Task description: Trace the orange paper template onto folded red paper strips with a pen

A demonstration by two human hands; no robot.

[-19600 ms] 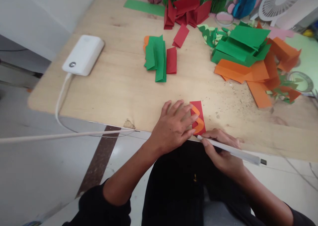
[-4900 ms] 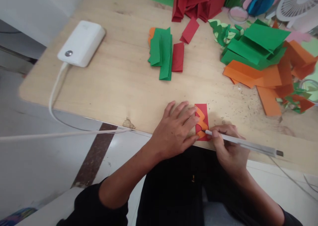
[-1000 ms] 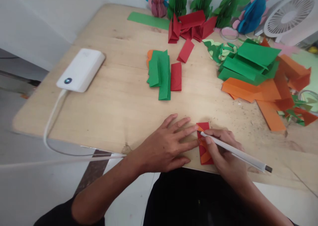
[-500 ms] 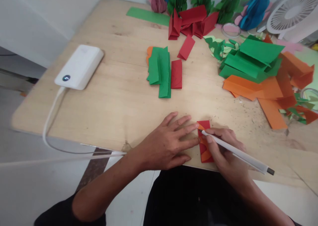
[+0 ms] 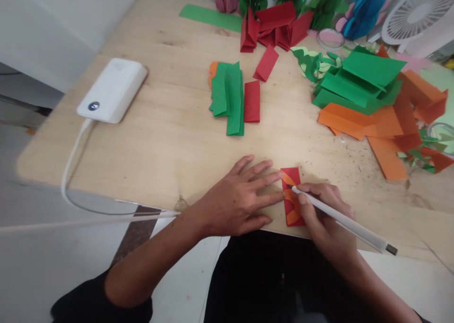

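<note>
At the table's near edge lies a folded red paper piece [image 5: 291, 173] with a curved orange paper cutout [image 5: 292, 215] on top of it. My left hand [image 5: 243, 200] is spread flat on the table, its fingertips touching the left side of these papers. In my right hand [image 5: 328, 214] a white pen [image 5: 345, 223] is gripped, its tip at the orange cutout's edge. My right fingers hide part of the papers' right side. Farther off lie folded green paper pieces [image 5: 234, 100] and a folded red piece [image 5: 252, 101].
A white power bank [image 5: 112, 90] with a cable lies at the left. Folded green papers [image 5: 358, 82], orange papers [image 5: 386, 157] and scraps are heaped at the right. More red papers [image 5: 276, 18], paper decorations and a white fan [image 5: 414, 15] stand at the back.
The pen tip has moved slightly right and down along the orange cutout's edge. My left hand keeps its place by the papers. The whole view has shifted a little.
</note>
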